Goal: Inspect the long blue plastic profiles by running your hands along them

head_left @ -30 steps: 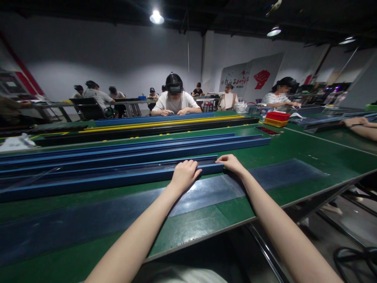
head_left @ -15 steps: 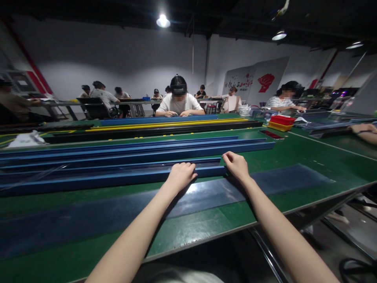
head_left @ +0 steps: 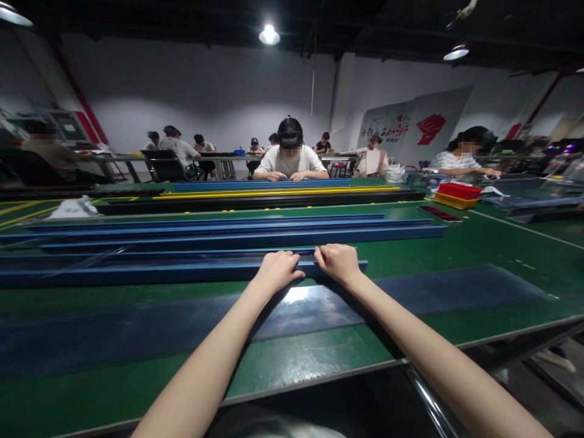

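Note:
A long blue channel rail (head_left: 137,274) lies across the green table (head_left: 310,350), nearest of several blue rails. My left hand (head_left: 277,271) rests on its near edge with the fingers curled over the top. My right hand (head_left: 336,262) sits right beside it on the same rail, fingers bent over the edge, a little short of the rail's right end (head_left: 362,265). Both hands grip the rail. A dark blue mat strip (head_left: 410,292) runs under my forearms.
More blue rails (head_left: 237,234) lie behind, then black and yellow rails (head_left: 274,196). A person sits opposite (head_left: 291,159), others further back and at right. Red and yellow trays (head_left: 456,194) stand at far right. A white cloth (head_left: 73,208) lies at left.
My right hand has moved left from the rail's right end to sit next to my left hand. The view has shifted, so the rail end now shows to the right of my hands.

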`<state>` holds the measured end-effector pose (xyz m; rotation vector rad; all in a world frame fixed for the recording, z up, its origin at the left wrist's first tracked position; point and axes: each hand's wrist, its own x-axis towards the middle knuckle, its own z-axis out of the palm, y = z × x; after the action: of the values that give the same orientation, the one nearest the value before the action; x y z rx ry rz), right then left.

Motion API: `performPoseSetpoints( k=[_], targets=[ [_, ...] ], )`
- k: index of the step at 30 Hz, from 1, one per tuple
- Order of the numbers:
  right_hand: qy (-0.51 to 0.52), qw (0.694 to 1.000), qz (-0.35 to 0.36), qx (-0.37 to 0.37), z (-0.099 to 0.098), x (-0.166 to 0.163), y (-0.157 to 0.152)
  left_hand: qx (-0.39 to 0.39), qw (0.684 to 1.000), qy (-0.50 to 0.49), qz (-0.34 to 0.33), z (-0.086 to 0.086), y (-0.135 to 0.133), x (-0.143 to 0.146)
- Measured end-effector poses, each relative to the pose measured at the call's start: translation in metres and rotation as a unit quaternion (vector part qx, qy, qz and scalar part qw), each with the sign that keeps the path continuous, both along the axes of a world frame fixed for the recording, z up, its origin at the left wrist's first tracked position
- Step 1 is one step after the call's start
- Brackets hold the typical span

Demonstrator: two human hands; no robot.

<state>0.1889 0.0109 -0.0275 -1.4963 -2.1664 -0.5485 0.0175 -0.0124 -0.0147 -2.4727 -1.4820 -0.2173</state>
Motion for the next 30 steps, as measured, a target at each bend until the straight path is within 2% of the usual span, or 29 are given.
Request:
performPoseSetpoints(
  k=[6,14,30],
  targets=[
    [-0.01,0.999,-0.004,-0.041,-0.004,-0.011,0.002,0.007,1.0,-0.003,-0.011,-0.003,0.002,-0.002],
    [0.025,0.999,-0.041,-0.002,-0.011,-0.005,0.0,0.012,1.0,-0.007,-0.018,-0.005,0.002,-0.002],
    [0.013,1.0,-0.014,-0.011,-0.005,0.002,0.002,0.026,0.999,0.0,-0.024,-0.005,0.001,-0.001]
  ],
)
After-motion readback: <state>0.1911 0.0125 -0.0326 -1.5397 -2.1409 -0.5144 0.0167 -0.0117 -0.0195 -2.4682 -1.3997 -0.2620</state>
